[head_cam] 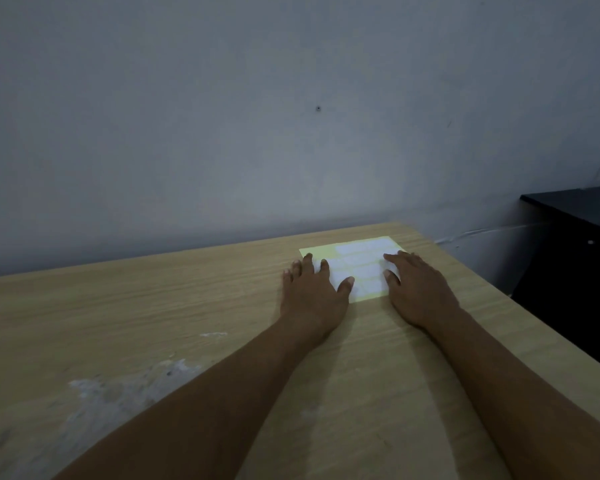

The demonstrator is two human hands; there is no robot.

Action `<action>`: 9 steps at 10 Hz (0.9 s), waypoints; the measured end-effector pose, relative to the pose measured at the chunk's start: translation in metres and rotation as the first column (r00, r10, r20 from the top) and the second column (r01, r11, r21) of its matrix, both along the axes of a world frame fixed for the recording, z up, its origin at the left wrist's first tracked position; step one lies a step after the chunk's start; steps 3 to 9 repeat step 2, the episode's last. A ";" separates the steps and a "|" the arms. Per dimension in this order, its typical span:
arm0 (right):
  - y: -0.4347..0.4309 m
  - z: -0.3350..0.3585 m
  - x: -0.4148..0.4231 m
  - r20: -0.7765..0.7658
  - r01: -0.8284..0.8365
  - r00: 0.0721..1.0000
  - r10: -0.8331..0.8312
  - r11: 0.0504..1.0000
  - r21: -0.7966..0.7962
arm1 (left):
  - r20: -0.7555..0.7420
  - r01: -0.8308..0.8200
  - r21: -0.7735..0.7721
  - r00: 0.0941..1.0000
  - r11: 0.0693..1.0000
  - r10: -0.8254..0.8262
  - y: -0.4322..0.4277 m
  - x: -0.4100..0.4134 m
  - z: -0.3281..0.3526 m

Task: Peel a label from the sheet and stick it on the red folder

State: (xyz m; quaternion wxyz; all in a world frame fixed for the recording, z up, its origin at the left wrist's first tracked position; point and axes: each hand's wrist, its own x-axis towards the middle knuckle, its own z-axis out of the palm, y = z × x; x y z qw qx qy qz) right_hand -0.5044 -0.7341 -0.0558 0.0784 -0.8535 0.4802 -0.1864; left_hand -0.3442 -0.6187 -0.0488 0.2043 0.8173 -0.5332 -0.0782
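A pale yellow label sheet (359,263) with several white labels lies flat on the wooden table near its far right corner. My left hand (312,292) rests flat on the sheet's left part, fingers spread, thumb on the labels. My right hand (420,289) lies flat on the sheet's right edge, fingers apart. Neither hand holds anything. No red folder is in view.
The wooden table (153,323) has white scuffed patches at the front left. Its right edge runs diagonally past my right forearm. A black cabinet (575,244) stands to the right of the table. A grey wall rises behind the table's far edge.
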 end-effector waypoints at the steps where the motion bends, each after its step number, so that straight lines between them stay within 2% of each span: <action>1: 0.009 0.002 -0.001 0.118 -0.003 0.993 0.010 0.998 -0.061 | -0.038 0.018 -0.011 0.999 1.000 -0.018 0.007 0.008 0.005; 2: 0.027 0.012 -0.004 0.296 0.017 0.955 0.010 0.996 -0.088 | 0.000 0.034 -0.082 0.999 0.996 -0.034 0.029 0.027 0.014; 9: 0.027 0.012 -0.004 0.296 0.017 0.955 0.010 0.996 -0.088 | 0.000 0.034 -0.082 0.999 0.996 -0.034 0.029 0.027 0.014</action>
